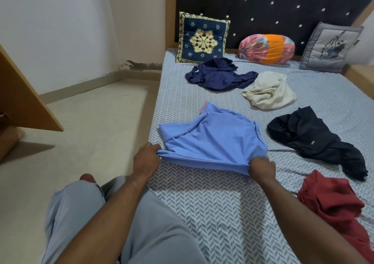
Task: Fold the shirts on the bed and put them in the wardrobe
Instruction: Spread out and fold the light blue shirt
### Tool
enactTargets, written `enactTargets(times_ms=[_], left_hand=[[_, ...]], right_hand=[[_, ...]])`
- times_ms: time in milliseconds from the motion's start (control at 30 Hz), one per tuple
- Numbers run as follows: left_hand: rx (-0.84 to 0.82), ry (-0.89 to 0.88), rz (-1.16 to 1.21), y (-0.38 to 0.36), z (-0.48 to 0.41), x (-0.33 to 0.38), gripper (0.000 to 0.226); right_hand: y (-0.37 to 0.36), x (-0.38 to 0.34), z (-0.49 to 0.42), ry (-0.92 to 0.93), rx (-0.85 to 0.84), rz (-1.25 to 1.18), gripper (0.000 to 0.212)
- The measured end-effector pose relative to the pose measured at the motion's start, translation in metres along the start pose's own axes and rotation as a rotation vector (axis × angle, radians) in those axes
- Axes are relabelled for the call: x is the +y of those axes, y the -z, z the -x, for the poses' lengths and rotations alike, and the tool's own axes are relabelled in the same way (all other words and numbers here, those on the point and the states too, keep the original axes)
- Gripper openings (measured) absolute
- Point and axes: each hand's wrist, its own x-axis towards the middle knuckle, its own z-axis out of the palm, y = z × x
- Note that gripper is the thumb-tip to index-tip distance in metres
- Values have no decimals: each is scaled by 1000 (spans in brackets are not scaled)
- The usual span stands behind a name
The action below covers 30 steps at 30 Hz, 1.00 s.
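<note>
Big bed (pixel 202 203) under me, blue shirt (pixel 214 140) half-folded on it at twelve o'clock. My left hand (pixel 146 159) pinches the hem at nine, right hand (pixel 262 167) at three, both grips tight on cloth. Pull unevenly now and the fold skews.

Both bare forearms reach forward, the left hand (pixel 146 158) and right hand (pixel 262 167) roughly level and well apart. Each hand is knuckles-up, fingers curled, pinching a near corner of the blue shirt (pixel 212 140) stretched between them.
</note>
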Motion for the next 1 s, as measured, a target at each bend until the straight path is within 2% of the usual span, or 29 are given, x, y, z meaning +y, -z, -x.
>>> enactTargets(times_ms=[67,133,200,267,333,400,467,567,633,733,800,900,1000], left_hand=[[-65,10,129,-5,3,-1,26],[-101,-33,253,-12,5,-4,31],[-104,-50,327,-14,9,-4,30],[-97,-39,379,-14,13,1,31],[-103,-36,424,-14,17,5,34],[-98,-37,488,-12,21,8,35],[-81,-28,558,-10,26,10,32],[-41,-16,634,-5,34,11,29],[-15,21,662,-2,36,6,28],[44,196,746,2,36,-5,30],[92,288,824,3,37,-11,25],[90,306,904,8,39,-12,16],[107,226,807,13,41,-7,31]], right_hand=[[1,-3,6,-52,-251,18,36],[2,-12,10,-50,-338,24,48],[10,-28,15,-49,-305,28,55],[19,-48,20,-20,-182,22,62],[19,-75,22,119,-75,-79,71],[19,-110,27,336,-37,-341,73],[15,-146,34,528,-21,-603,73],[16,-188,41,662,-35,-702,53],[21,-204,43,702,-26,-765,33],[25,-211,42,728,-28,-870,9],[28,-212,44,711,-10,-923,13],[31,-213,44,686,28,-946,41],[31,-217,45,670,20,-919,39]])
